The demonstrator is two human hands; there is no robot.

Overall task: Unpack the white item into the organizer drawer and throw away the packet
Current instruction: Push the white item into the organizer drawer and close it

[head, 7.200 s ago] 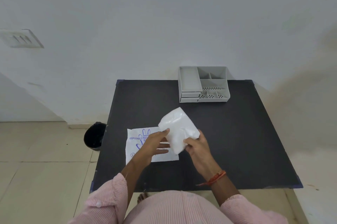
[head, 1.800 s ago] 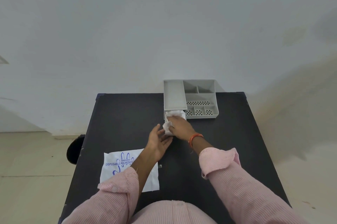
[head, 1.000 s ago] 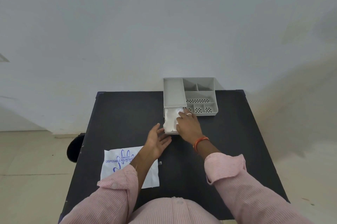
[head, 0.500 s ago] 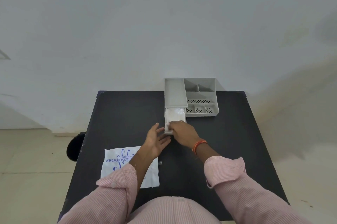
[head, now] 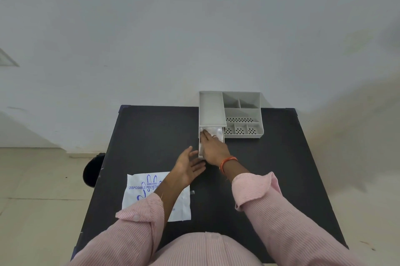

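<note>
The grey organizer (head: 242, 114) stands at the table's far edge, its lower drawer (head: 199, 148) pulled out toward me. The white item (head: 215, 130), a crumpled plastic bundle, lies inside the drawer. My right hand (head: 213, 147) lies flat on top of it, fingers stretched into the drawer. My left hand (head: 188, 165) hovers open just left of the drawer front, palm up and holding nothing. The flat white packet (head: 142, 190) with blue print lies on the table near me, partly under my left forearm.
A black bin (head: 92, 169) stands on the floor just off the table's left edge. The black table (head: 151, 131) is backed by a white wall. A tiny scrap (head: 192, 192) lies beside the packet.
My right hand has slid forward from the drawer front and now presses deeper on the white item. My left hand stays beside the drawer, slightly lower.
</note>
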